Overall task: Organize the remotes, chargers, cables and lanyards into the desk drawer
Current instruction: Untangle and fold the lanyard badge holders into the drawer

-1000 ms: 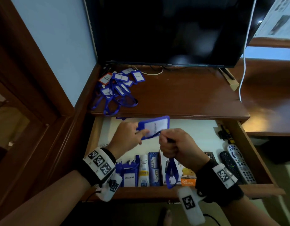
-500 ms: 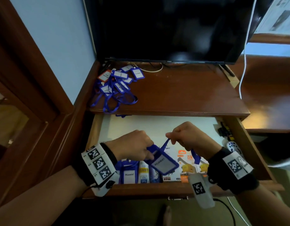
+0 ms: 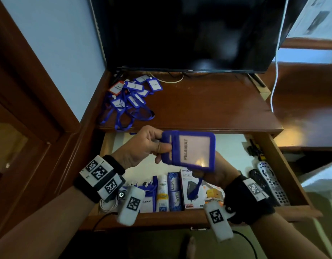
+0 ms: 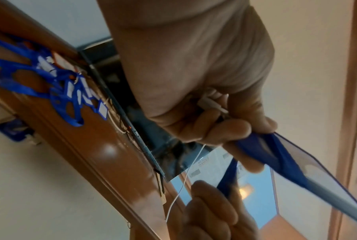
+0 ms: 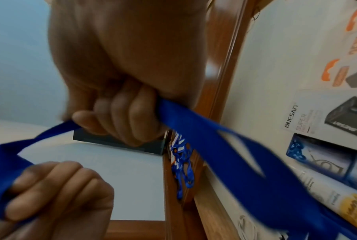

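Observation:
My left hand (image 3: 160, 146) pinches the left edge of a blue badge holder (image 3: 194, 149) marked PELAWAT, held face up above the open drawer (image 3: 284, 171). Its blue strap (image 5: 214, 139) runs through my right hand (image 5: 120, 120), which grips it in a fist; in the head view that hand (image 3: 215, 177) is mostly hidden beneath the badge. A pile of blue lanyards (image 3: 130, 99) lies at the desk's back left. Two remotes (image 3: 269, 181) lie at the drawer's right side. More blue badge holders (image 3: 149, 198) stand at the drawer's front left.
Boxed chargers (image 3: 191, 189) and slim boxes (image 3: 163, 193) stand in a row along the drawer front. A coiled white cable (image 3: 107, 204) lies in the front left corner. A television (image 3: 189, 32) stands at the back of the desk (image 3: 208, 107), and a white cord (image 3: 275, 68) hangs at the right.
The badge holder has risen from low in the drawer and turned face up. My right hand has dropped below it, still gripping the strap.

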